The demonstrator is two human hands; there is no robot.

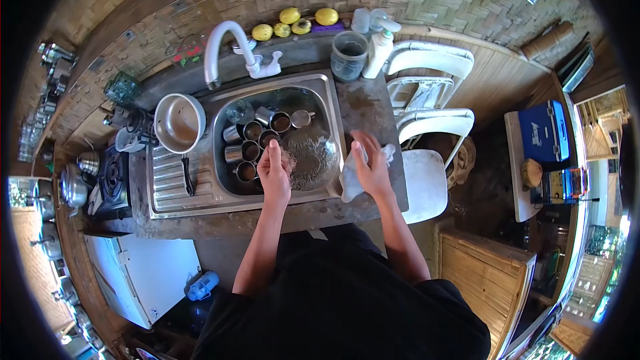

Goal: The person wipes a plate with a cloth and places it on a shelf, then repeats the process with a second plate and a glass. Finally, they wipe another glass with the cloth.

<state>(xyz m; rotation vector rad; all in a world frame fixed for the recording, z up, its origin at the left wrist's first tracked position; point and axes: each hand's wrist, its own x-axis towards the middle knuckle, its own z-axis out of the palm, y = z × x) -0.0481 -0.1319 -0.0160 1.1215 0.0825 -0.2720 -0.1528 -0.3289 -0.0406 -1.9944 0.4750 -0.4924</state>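
My left hand is closed over the front of the steel sink, its thumb pointing away from me. Whatever its fingers pinch is hidden. Just beyond it, several metal mugs crowd the left half of the basin, with a clear glass behind them. Rippled, splashing water fills the right half. On the counter to the right of the basin, my right hand is curled over a crumpled white plastic bag, which shows on both sides of its fingers.
A white faucet arches over the sink. On the drainboard sits a metal saucepan with a black handle. A grey bucket and a white pump bottle stand at the back right. White chairs are beside the counter, and yellow fruit lies behind.
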